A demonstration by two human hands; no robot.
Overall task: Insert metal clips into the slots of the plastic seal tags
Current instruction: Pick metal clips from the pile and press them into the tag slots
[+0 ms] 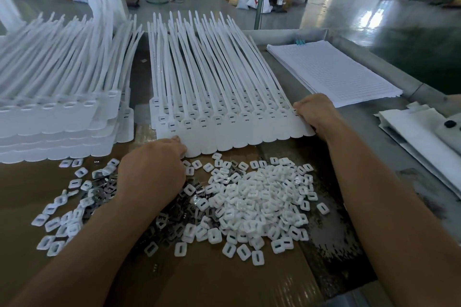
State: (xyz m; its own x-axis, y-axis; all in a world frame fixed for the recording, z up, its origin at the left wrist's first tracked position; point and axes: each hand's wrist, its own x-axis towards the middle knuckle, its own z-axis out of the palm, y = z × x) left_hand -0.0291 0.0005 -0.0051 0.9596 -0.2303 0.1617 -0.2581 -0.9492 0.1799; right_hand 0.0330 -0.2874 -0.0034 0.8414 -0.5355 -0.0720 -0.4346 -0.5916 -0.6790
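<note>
1. A joined row of white plastic seal tags (224, 132) lies in the middle of the table (379, 157). The flat heads point toward the person and the long tails fan away.
2. The right hand (314, 112) is at the right end of this row. Its grip is closed on the outermost tag's edge, with the fingers curled over it.
3. The left hand (152, 169) is at the row's near-left corner, back toward the camera, with curled fingers touching the tag edge. Its palm side is hidden, so I cannot tell whether its grip is clamped on anything.
4. The metal clips (99, 193), small dark grey pieces, are scattered on brown cardboard (212, 281) in front of the tags, mostly beneath and beside the left wrist.
5. A heap of white square caps (262, 197), each with a slot, lies just right of the clips and mixes with them at its edge.
6. A taller stack of tags (57, 119) sits to the left of the row.
7. A pile of lined paper (336, 70) rests on the table beyond the right hand.
</note>
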